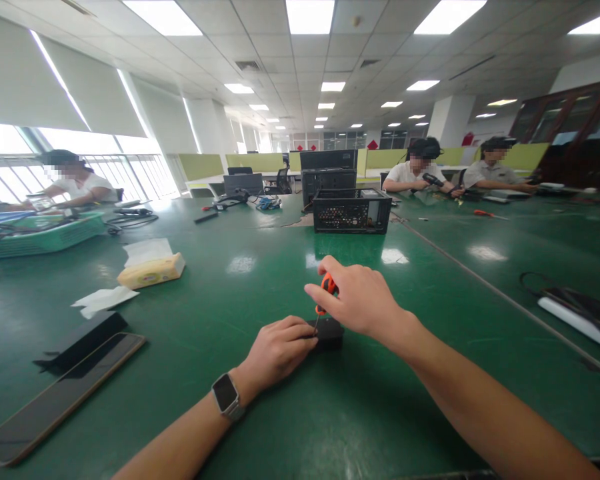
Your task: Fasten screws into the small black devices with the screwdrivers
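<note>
An orange-and-black screwdriver [327,291] stands nearly upright, its handle in the fingers of my right hand [363,300]. Its thin shaft runs down to a small black box [331,333] lying on the green table. My left hand [279,348] presses its fingers together on the left end of this box, close to the screwdriver's tip. My fingers hide that end of the box, and the exact spot where the tip touches is too small to make out.
Left of my hands lie a large phone-like slab [60,407], a bent black panel [87,343] and a tissue pack [153,267]. A black computer case [353,212] stands ahead. A green basket [55,239] is far left; co-workers sit across the table [220,427].
</note>
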